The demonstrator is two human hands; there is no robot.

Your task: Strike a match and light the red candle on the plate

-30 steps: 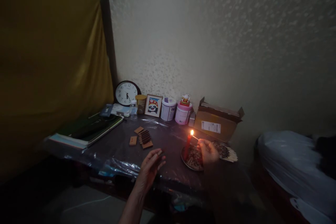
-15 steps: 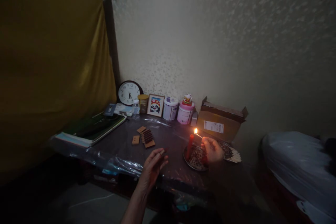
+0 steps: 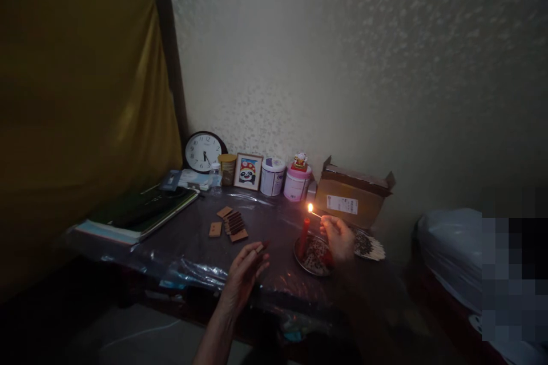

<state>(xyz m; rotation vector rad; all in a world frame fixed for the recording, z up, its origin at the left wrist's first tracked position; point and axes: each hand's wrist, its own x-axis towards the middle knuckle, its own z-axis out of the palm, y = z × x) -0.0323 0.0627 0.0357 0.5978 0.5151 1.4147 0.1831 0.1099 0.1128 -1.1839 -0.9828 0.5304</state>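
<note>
Match (image 3: 315, 214) is lit, pinched tight in right hand (image 3: 338, 236) fingers, flame right by the red candle (image 3: 304, 234) tip. Left hand (image 3: 244, 274) fingers are clamped on a small box (image 3: 262, 247).

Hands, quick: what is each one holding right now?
Left hand: closed on a small dark box.
Right hand: pinching a thin lit wooden matchstick by the red wax candle.

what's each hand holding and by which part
The right hand pinches a burning match by its unlit end; the left hand holds a small box at its fingertips.
</note>
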